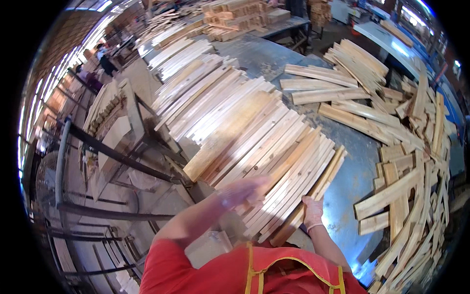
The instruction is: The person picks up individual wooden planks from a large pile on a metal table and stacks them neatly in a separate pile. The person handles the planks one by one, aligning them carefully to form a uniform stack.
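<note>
A long row of pale wooden strips (274,139) lies side by side across the metal table in front of me. My left hand (249,190), in a thin glove, is over the near ends of the strips and smeared by motion; whether it grips one is unclear. At the row's right end, my gloved right hand (313,210) has its thumb and fingers closed on the edge of the outermost wooden strip (329,172). A wider, yellowish board (230,134) rests on top of the row farther left.
Loose wooden pieces (342,81) lie on the blue-grey metal table (340,139), with a large jumbled heap (416,196) along the right. Stacked wood (240,17) stands at the back. A dark metal frame (112,152) is at my left. Another person (105,60) stands far left.
</note>
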`<act>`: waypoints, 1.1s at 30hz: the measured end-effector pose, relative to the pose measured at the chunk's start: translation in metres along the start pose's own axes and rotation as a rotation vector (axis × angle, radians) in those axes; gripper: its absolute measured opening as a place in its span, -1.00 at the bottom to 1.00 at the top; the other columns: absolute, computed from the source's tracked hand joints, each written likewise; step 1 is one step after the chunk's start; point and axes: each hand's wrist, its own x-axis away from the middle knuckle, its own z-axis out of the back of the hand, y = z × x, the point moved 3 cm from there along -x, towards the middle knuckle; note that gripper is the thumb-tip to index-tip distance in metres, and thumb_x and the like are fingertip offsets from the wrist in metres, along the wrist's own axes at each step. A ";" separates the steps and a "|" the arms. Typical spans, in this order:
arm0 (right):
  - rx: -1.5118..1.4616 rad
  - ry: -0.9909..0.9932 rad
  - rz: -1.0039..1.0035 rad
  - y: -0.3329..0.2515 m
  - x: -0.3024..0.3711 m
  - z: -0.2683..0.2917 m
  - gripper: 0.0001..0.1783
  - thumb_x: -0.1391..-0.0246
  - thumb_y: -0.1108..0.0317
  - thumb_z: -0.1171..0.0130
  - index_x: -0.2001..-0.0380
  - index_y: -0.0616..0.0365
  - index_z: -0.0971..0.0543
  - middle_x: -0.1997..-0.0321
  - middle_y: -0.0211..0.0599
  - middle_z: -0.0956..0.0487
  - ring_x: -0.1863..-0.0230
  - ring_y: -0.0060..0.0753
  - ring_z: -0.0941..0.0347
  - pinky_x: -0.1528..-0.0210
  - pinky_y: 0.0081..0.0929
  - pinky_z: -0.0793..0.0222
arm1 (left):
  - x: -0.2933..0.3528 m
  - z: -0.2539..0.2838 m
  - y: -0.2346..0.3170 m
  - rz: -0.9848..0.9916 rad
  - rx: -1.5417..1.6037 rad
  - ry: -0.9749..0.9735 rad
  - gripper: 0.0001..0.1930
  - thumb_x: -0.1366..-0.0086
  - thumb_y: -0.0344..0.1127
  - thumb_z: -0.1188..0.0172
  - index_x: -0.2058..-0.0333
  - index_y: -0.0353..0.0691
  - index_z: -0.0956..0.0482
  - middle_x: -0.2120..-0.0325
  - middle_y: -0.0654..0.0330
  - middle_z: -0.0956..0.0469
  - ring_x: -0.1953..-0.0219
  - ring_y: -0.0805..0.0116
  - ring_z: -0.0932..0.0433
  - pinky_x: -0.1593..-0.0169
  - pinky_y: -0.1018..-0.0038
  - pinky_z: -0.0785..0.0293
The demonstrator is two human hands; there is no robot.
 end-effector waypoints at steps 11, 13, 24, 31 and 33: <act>-0.106 -0.109 0.096 -0.096 -0.056 0.055 -0.52 -0.08 0.51 -0.23 -0.12 0.31 -0.51 0.19 -0.29 -0.60 0.23 -0.26 -0.57 0.07 -0.22 -0.61 | 0.087 -0.002 0.063 -0.300 -0.273 0.292 -0.21 -0.12 -0.47 -0.33 -0.39 -0.34 -0.39 -0.04 0.07 -0.67 -0.07 0.27 -0.67 -0.21 0.34 -0.60; -0.119 -0.147 0.074 -0.102 -0.063 0.037 -0.52 -0.09 0.51 -0.23 -0.12 0.32 -0.51 0.18 -0.28 -0.61 0.22 -0.25 -0.59 0.07 -0.23 -0.62 | 0.102 0.049 0.076 -0.353 -0.110 0.260 -0.21 -0.11 -0.46 -0.34 -0.38 -0.33 -0.40 -0.06 0.08 -0.67 -0.09 0.28 -0.67 -0.23 0.40 -0.58; 0.821 -0.276 0.542 -0.049 -0.054 -0.205 -0.55 0.06 0.38 -0.41 0.05 0.34 -0.67 0.12 -0.10 -0.69 0.16 -0.20 -0.62 0.06 -0.28 -0.58 | 0.078 0.147 0.125 -0.012 -1.270 0.859 0.04 -0.12 0.31 -0.40 -0.35 -0.41 -0.37 -0.19 -0.22 -0.54 -0.26 -0.15 -0.52 -0.31 0.20 -0.45; 0.368 -0.179 0.110 -0.011 -0.025 -0.291 -0.12 0.14 0.54 -0.41 -0.35 0.25 -0.38 -0.01 -0.07 -0.67 0.10 -0.11 -0.64 -0.03 -0.29 -0.58 | 0.059 0.107 0.088 -0.092 -1.280 0.661 -0.20 -0.10 0.18 -0.47 -0.11 -0.35 -0.49 -0.01 -0.14 -0.64 -0.06 -0.05 -0.62 -0.16 0.16 -0.53; 0.172 -0.307 0.031 -0.022 -0.005 -0.301 -0.05 0.11 0.60 -0.37 -0.42 0.22 -0.29 -0.06 -0.08 -0.65 0.07 -0.18 -0.64 -0.01 -0.33 -0.59 | 0.046 0.130 0.051 -0.310 -0.771 0.616 -0.23 -0.14 0.13 -0.47 -0.16 -0.30 -0.48 -0.03 -0.01 -0.63 -0.01 0.11 -0.61 -0.05 0.20 -0.54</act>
